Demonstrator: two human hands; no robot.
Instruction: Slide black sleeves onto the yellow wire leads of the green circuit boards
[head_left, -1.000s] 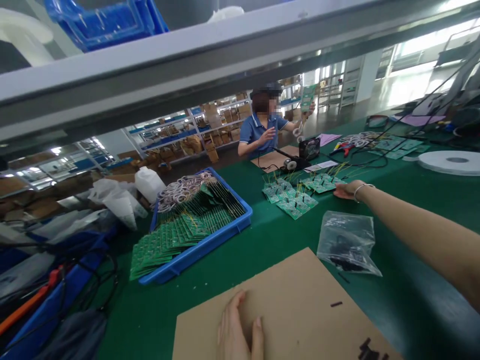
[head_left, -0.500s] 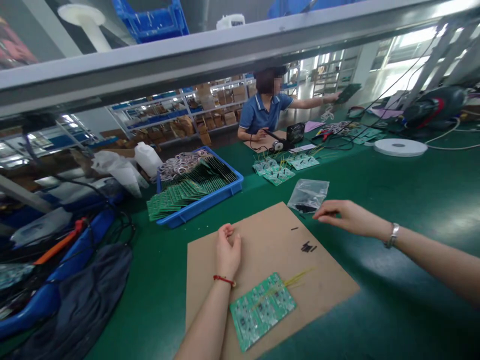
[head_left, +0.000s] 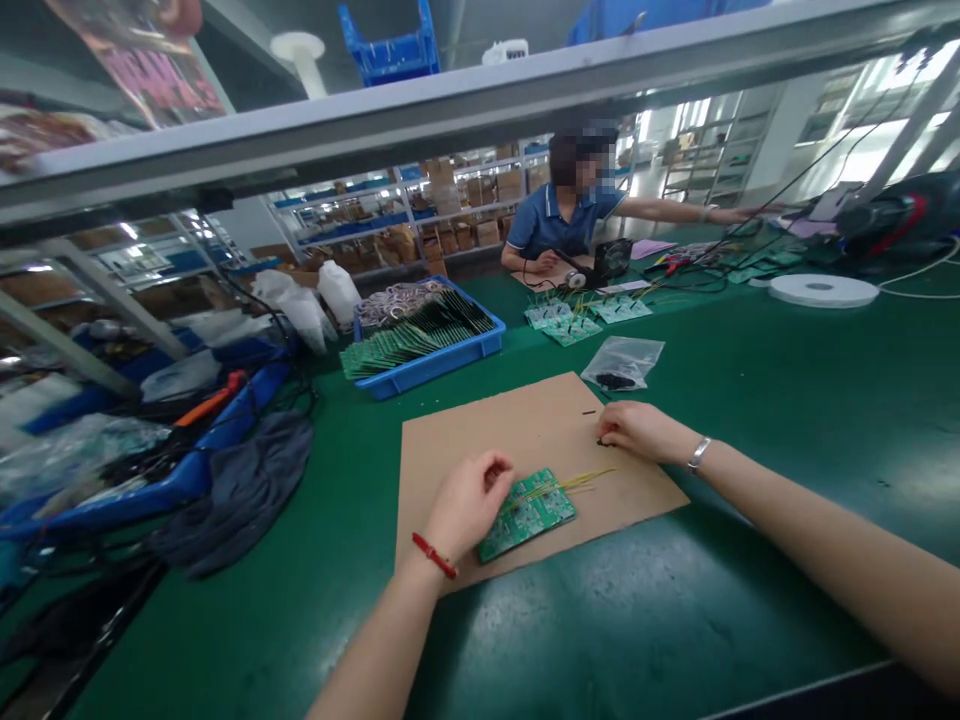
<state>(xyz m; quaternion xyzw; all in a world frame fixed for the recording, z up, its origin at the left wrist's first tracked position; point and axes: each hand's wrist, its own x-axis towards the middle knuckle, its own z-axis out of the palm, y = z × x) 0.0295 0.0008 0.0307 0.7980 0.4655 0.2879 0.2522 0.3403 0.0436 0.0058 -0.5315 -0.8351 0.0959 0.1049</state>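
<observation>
My left hand hovers at the left edge of a green circuit board, fingers loosely curled and a gap between thumb and forefinger. Thin yellow wires lie across the board and stick out to its right. The board rests on a brown cardboard sheet. My right hand is at the sheet's right side, fingertips pinched together over small black pieces that it mostly covers; what is between the fingertips is hidden. One black piece lies apart, just beyond these fingers. Behind it is a clear plastic bag with black bits inside.
A blue tray holds stacked green boards and cables. Wired boards lie further back, before a co-worker reaching to the right. A white reel lies at the right. A shelf beam crosses overhead. Dark cloth lies left.
My right hand has moved from beside the bag to the black pieces. My left hand has come to the board's edge. The co-worker's arm has lowered, and the view has shifted.
</observation>
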